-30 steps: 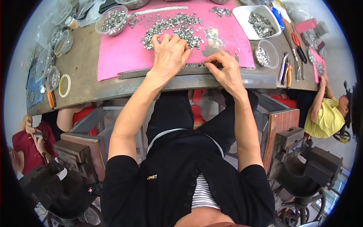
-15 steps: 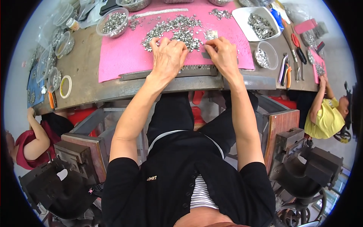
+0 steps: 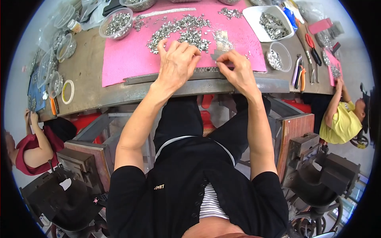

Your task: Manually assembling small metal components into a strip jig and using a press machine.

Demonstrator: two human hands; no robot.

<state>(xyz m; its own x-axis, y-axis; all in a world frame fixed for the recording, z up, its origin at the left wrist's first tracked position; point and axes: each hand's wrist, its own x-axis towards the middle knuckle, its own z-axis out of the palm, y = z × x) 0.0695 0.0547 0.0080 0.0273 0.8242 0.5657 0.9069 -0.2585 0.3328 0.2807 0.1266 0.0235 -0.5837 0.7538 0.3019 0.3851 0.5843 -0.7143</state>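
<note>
My left hand [image 3: 177, 64] is bent over the near edge of the pink mat [image 3: 123, 59], thumb and forefinger drawn together; whatever they hold is hidden. Below its fingertips lies a long dark metal bar [image 3: 158, 77] with a slotted strip [image 3: 207, 70] along it. My right hand [image 3: 239, 72] curls at the bar's right part, thumb and forefinger in a pinch; what is in it is too small to make out. A small flat grey plate [image 3: 216, 54] lies by its forefinger. Beyond both hands spreads a pile of small silvery metal pieces [image 3: 193, 39].
Thin metal pins [image 3: 224, 44] lie beyond my right hand. Tubs of metal parts include a round one [image 3: 116, 24], a white tray [image 3: 254, 20] and a clear cup [image 3: 286, 59]. Pliers [image 3: 297, 71] and a tape roll [image 3: 68, 92] flank the mat. Co-workers [image 3: 341, 123] sit at both sides.
My right hand has drawn back toward me and slightly right, uncovering more of the grey plate and the pins. My left hand has shifted only a little. The left co-worker's hands have risen.
</note>
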